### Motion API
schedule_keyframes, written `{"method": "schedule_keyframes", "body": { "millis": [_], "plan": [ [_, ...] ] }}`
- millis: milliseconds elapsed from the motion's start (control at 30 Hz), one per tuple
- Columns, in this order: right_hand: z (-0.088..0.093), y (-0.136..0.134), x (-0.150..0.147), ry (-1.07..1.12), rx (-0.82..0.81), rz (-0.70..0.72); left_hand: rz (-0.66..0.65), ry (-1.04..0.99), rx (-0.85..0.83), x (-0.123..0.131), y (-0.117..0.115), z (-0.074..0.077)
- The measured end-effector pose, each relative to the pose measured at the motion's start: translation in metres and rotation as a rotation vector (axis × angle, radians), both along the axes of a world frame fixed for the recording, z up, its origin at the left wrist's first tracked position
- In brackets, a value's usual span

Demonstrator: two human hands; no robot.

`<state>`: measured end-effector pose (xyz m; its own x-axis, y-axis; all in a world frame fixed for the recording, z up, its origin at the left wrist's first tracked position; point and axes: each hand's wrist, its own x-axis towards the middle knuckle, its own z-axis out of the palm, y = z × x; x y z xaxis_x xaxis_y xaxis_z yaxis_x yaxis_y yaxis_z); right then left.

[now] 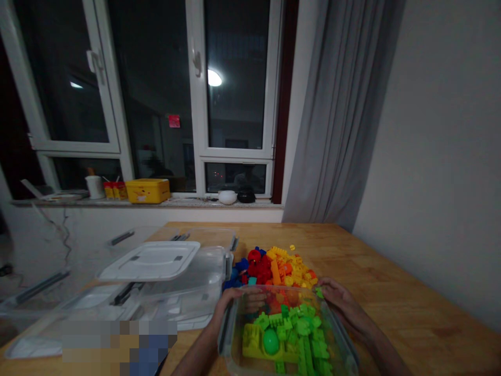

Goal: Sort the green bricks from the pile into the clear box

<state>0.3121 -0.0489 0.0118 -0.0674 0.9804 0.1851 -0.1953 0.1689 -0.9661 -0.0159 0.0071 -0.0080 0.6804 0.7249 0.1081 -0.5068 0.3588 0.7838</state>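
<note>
A clear plastic storage box [289, 365] with grey side clips sits in front of me, holding several green and yellow-green building blocks and a green egg-shaped piece [271, 341]. My left hand [230, 302] is closed on its far left corner, fingers showing through the far wall. At the far right corner, my right hand [337, 300] has its fingers curled around a small green building block [320, 292], close to the rim. Just beyond the box lies a pile of blocks: blue [234, 279], red [260, 269], orange [275, 272] and yellow [299, 271].
On the left, several clear plastic boxes [195, 287] stand stacked, with a white-edged lid [152, 259] on top. The wooden table [395, 297] extends to the right wall. Along the windowsill are a yellow box [147, 191], a white bowl [227, 197] and a black bowl [246, 196].
</note>
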Motion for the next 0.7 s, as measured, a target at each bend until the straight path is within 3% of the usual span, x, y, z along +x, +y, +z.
{"method": "schedule_keyframes", "body": {
  "millis": [333,700],
  "plan": [
    [0.006,-0.0039,0.0012,-0.204,0.02,-0.035,-0.03,-0.008,0.015,-0.0005,-0.0014,0.0012],
    [0.0065,-0.0016,0.0042,-0.161,-0.002,-0.115,-0.014,0.0,0.001,0.0018,-0.0026,0.0051]
  ]
}}
